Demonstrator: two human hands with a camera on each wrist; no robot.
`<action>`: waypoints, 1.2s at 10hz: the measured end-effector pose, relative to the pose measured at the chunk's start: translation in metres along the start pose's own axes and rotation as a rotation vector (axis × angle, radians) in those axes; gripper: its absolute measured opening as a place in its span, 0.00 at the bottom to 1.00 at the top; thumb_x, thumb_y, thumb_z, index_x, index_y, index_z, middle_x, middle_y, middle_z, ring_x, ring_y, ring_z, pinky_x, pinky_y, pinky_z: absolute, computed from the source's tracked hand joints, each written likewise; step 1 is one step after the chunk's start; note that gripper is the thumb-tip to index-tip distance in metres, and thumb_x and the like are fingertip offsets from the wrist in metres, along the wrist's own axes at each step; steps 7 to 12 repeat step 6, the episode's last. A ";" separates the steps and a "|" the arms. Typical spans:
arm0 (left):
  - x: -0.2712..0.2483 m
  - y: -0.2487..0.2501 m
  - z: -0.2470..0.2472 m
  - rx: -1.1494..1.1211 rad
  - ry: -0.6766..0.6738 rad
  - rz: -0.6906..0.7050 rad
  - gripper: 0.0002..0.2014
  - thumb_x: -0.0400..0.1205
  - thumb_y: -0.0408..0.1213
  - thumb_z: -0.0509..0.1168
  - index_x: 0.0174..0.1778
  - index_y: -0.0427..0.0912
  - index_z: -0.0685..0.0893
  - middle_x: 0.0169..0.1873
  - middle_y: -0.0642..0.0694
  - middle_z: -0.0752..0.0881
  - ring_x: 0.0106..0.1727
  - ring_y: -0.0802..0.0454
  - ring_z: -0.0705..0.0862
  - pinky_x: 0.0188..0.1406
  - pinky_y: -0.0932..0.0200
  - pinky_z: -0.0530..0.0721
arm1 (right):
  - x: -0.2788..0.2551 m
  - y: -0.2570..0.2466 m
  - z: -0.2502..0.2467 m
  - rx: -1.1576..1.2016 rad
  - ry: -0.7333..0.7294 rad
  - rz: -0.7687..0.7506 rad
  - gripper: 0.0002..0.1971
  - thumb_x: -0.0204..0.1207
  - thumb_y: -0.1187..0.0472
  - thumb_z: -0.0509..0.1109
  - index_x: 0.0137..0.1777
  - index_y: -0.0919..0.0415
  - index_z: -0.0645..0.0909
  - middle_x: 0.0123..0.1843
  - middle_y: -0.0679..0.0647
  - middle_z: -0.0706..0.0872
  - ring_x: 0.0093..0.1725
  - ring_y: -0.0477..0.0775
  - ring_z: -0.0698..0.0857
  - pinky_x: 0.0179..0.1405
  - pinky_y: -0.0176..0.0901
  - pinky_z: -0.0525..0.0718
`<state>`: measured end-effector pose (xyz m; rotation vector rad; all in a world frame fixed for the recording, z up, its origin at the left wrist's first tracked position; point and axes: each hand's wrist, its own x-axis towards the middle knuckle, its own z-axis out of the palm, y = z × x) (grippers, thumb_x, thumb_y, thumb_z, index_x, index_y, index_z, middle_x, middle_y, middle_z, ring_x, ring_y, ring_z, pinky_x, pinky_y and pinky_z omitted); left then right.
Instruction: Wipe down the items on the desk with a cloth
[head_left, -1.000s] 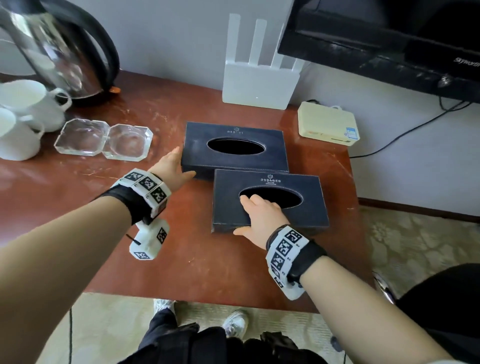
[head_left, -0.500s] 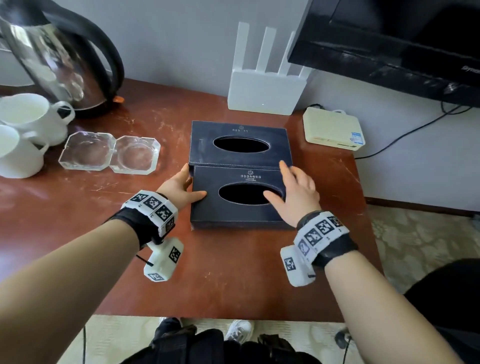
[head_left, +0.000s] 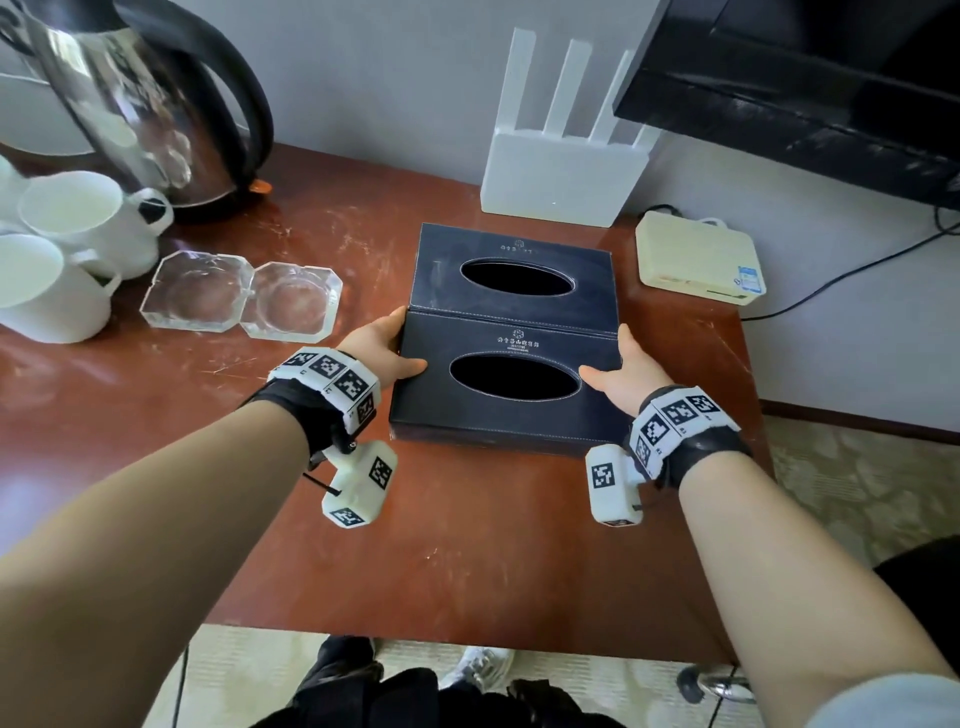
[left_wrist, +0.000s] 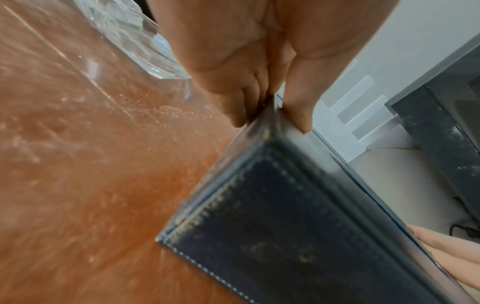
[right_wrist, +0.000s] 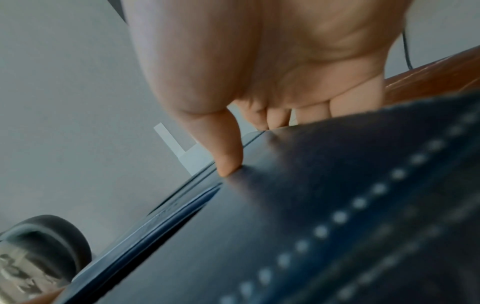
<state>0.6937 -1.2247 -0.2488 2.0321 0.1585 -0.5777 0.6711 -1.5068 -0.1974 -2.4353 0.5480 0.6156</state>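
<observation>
The near tissue box (head_left: 511, 395) is pinched at both ends by the left hand (head_left: 382, 348) and right hand (head_left: 621, 374); the smooth ends could be lost if lifted; the far tissue box (head_left: 514, 270) could be nudged.

A scratched reddish-brown wooden desk (head_left: 467, 545) stands against a pale wall. On it lie two dark tissue boxes (head_left: 511, 343) touching, two glass ashtrays (head_left: 241, 296), two white cups (head_left: 67, 249), a kettle (head_left: 156, 104), a white router (head_left: 563, 171) and a cream box (head_left: 696, 257)

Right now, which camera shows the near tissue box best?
The head view: the near tissue box shows whole, its oval opening up, the left hand and right hand at its ends. The wrist views give only blurred close-ups of its stitched corners.
</observation>
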 end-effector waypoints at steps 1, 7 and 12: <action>0.013 -0.002 -0.007 -0.022 0.002 -0.011 0.38 0.73 0.30 0.71 0.78 0.53 0.64 0.65 0.48 0.81 0.66 0.48 0.79 0.71 0.46 0.74 | 0.005 -0.006 0.002 -0.002 0.011 0.011 0.41 0.80 0.52 0.65 0.83 0.52 0.42 0.83 0.54 0.59 0.79 0.59 0.65 0.74 0.51 0.67; 0.001 0.032 -0.025 0.384 0.015 0.052 0.33 0.80 0.38 0.66 0.80 0.45 0.60 0.71 0.43 0.76 0.68 0.43 0.76 0.63 0.56 0.74 | -0.001 -0.024 0.010 -0.096 0.148 -0.004 0.37 0.82 0.55 0.63 0.83 0.60 0.46 0.84 0.56 0.52 0.81 0.59 0.59 0.78 0.50 0.60; 0.001 0.032 -0.025 0.384 0.015 0.052 0.33 0.80 0.38 0.66 0.80 0.45 0.60 0.71 0.43 0.76 0.68 0.43 0.76 0.63 0.56 0.74 | -0.001 -0.024 0.010 -0.096 0.148 -0.004 0.37 0.82 0.55 0.63 0.83 0.60 0.46 0.84 0.56 0.52 0.81 0.59 0.59 0.78 0.50 0.60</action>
